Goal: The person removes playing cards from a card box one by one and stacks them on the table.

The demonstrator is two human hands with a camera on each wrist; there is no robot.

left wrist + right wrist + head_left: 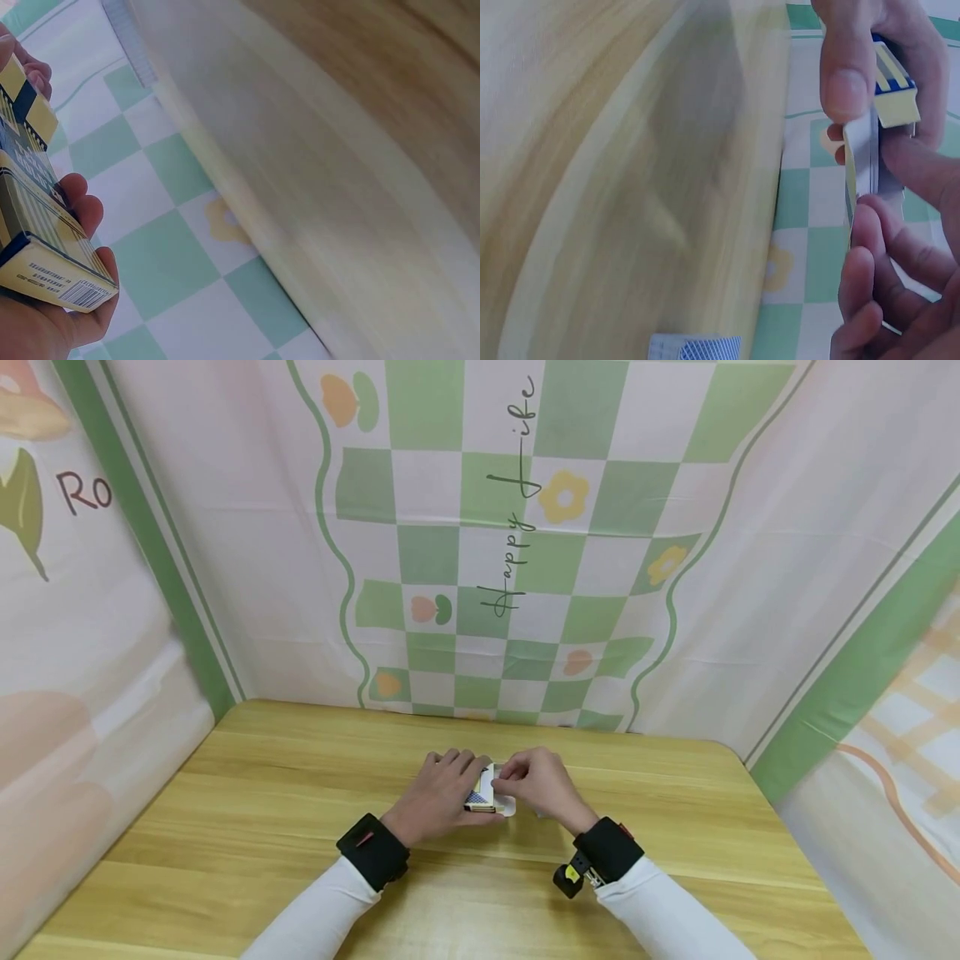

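Note:
A yellow and navy card box (46, 232) with a barcode on its end is gripped by my left hand (441, 800), fingers curled round its sides. At the box's open end, a yellow flap (898, 107) sticks out. Beside that flap, a thin pale stack of what look like playing cards (864, 154) shows edge-on. My right hand (546, 785) pinches at the end of this stack with thumb and fingers, close to the left thumb (847, 90). In the head view, the fingers hide much of the box.
A blue-patterned stack (711, 349) lies on the wooden table (285, 810), visible in the right wrist view. Behind the table hangs a green and white checked cloth (480, 652). More cloth (112, 693) hangs at the left side.

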